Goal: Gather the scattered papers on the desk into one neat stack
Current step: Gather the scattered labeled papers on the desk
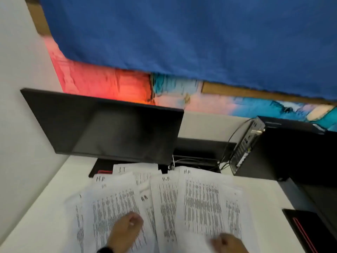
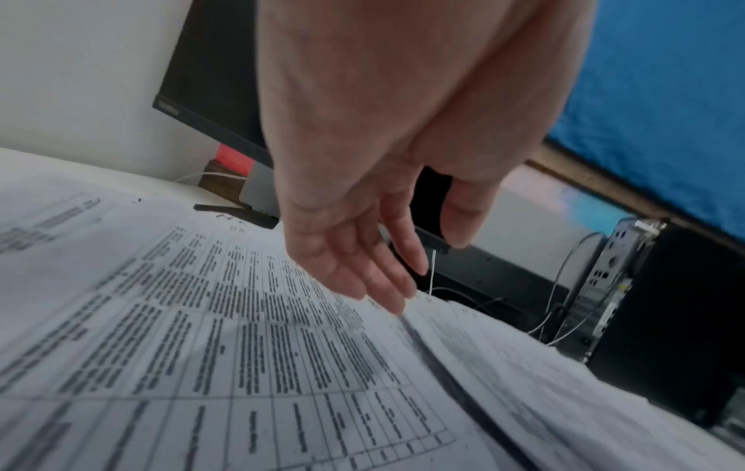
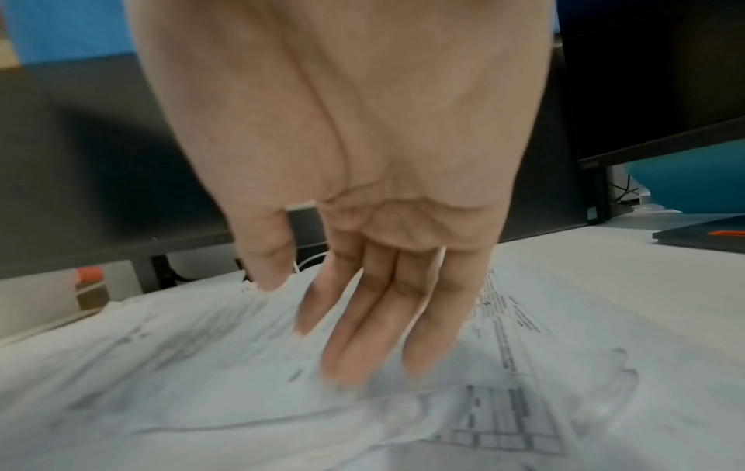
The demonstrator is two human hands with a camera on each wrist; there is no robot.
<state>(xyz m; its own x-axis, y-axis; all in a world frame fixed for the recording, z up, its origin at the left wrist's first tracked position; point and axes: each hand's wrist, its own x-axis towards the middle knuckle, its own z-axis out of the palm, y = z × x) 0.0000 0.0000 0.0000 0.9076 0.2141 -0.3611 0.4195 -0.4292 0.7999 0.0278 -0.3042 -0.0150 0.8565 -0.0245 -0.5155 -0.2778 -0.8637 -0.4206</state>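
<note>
- Papers [image 1: 164, 203] fanned out, overlapping, on white desk [image 1: 45, 207] in front of dark monitor [image 1: 109, 128].
- L hand [image 1: 125, 230] over left sheets, fingers straight, relaxed, holding nothing.
- R hand [image 1: 228, 242] over right sheets, fingers extended, tips at paper; blurred.

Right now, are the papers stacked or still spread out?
Spread out: the papers fan across the desk in overlapping sheets, corners askew, under the left hand and right hand.
</note>
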